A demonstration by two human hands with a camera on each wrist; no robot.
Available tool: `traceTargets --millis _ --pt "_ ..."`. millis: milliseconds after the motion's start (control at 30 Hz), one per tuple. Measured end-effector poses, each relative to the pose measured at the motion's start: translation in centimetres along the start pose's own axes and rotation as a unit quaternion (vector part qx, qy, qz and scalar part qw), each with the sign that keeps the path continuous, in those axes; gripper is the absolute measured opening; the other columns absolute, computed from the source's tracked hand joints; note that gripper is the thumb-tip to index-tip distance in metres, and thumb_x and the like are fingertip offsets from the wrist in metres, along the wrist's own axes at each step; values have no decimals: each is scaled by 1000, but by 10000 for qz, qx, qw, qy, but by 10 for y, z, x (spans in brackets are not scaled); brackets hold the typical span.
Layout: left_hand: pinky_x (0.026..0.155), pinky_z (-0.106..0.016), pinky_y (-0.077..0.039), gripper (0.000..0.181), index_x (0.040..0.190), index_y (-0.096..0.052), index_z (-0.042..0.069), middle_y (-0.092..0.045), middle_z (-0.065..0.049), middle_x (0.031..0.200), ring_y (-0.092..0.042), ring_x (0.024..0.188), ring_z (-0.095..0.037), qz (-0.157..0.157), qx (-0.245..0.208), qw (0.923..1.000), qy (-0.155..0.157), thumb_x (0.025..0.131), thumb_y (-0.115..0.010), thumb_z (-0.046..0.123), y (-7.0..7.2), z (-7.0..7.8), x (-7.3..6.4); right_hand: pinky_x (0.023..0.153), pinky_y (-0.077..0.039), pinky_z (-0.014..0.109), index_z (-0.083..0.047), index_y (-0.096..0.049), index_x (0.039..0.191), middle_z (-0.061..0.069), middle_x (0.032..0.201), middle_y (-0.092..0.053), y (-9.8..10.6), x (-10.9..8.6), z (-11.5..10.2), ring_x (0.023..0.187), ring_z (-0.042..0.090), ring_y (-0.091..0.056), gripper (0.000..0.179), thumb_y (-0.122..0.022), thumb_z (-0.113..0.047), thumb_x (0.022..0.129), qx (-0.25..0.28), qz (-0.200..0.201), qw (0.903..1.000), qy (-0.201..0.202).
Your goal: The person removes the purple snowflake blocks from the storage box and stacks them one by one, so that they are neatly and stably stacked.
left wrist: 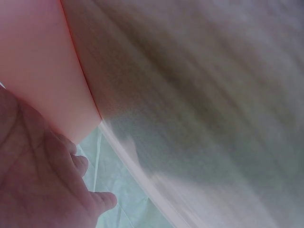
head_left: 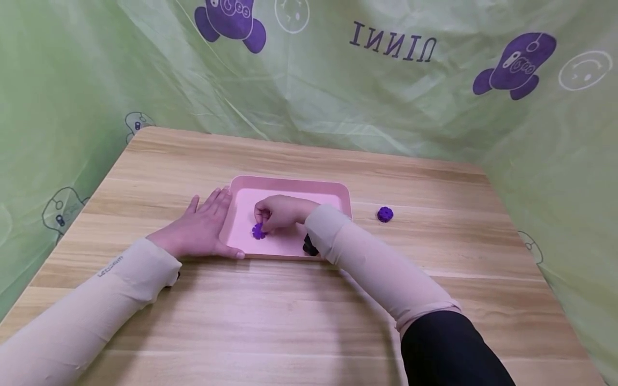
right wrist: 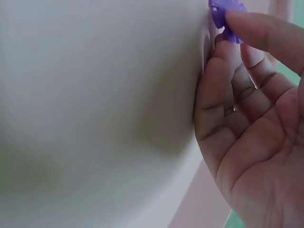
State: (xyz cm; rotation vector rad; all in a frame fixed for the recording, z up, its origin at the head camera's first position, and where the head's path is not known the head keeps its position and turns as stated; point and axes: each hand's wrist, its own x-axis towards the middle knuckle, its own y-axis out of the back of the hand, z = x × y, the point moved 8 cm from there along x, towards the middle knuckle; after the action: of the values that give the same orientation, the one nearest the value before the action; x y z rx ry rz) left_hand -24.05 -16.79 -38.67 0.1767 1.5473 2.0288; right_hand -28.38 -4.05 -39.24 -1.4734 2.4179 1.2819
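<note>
A pink tray (head_left: 294, 185) lies on the wooden table. Over its inside, my right hand (head_left: 285, 210) pinches a small purple notched disc (head_left: 258, 231) between thumb and fingers, low at the tray floor. The right wrist view shows that purple disc (right wrist: 228, 16) at the thumb tip, with the other fingers curled beneath. My left hand (head_left: 203, 228) lies with fairly straight fingers against the tray's left side, thumb along the near left corner. In the left wrist view, the palm (left wrist: 38, 166) is beside the pink tray wall (left wrist: 52, 61).
Right of the tray, a purple clump of notched discs (head_left: 385, 214) sits on the wooden table (head_left: 270, 321). A green printed curtain (head_left: 328, 96) hangs behind and at both sides of the table. A black wrist device (head_left: 310, 246) shows under the right cuff.
</note>
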Motion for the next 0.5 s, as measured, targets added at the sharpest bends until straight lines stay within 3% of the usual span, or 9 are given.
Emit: traceTargets --millis 367,500 --pt "116 -74 0 147 158 0 -14 2 -32 167 1 155 -47 34 -25 10000 24 73 -69 84 0 2 -1 73 -55 26 -6 -59 92 5 92 -59 15 -17 8 78 13 -57 11 -61 4 97 967 162 9951 -90" --pt "116 -74 1 147 158 1 -14 3 -32 167 1 154 -48 28 -41 10000 22 74 -71 82 0 2 0 77 -56 29 -3 -61 96 7 97 -62 33 -32 9 86 18 -61 6 -60 3 97 1388 617 9884 -15"
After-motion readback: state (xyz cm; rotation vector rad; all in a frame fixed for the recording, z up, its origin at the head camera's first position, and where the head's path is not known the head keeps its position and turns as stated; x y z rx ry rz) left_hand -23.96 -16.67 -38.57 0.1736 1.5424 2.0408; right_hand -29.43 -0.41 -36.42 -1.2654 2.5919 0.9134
